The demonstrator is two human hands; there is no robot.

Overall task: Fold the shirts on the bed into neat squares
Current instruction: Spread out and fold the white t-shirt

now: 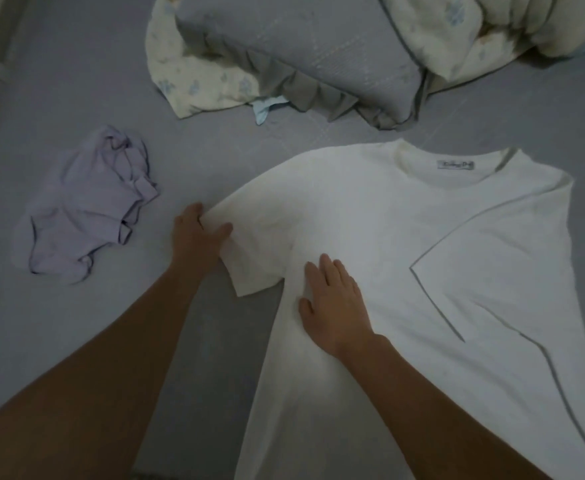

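A white T-shirt (405, 258) is lying spread on the grey bed sheet (76, 81), occupying the centre and right of the scene, with its collar and neck label pointing toward the far side. Its right side is lying folded over the body, forming a diagonal edge across the right half of the garment.

The left hand (199, 233) is gripping the shirt's left sleeve at the sleeve's outer end. The fingers are curling around the bunched fabric, with the thumb lying on top of the cloth and the remaining fingertips sitting under or behind the fold, where they are hidden. The sleeve hem is hanging just near of this hand.

The right hand (332, 306) is pressing flat on the shirt body, just right of the armpit seam and near of the sleeve. Its fingers are lying straight and close together, pointing toward the far side, with the thumb spreading out to the left. The fabric is lying directly under the palm and fingers.

A crumpled lilac shirt (83, 206) is resting on the sheet at the left, well apart from both hands. A grey pillow (301, 53) and a pale floral quilt (194, 77) are lying at the far side.
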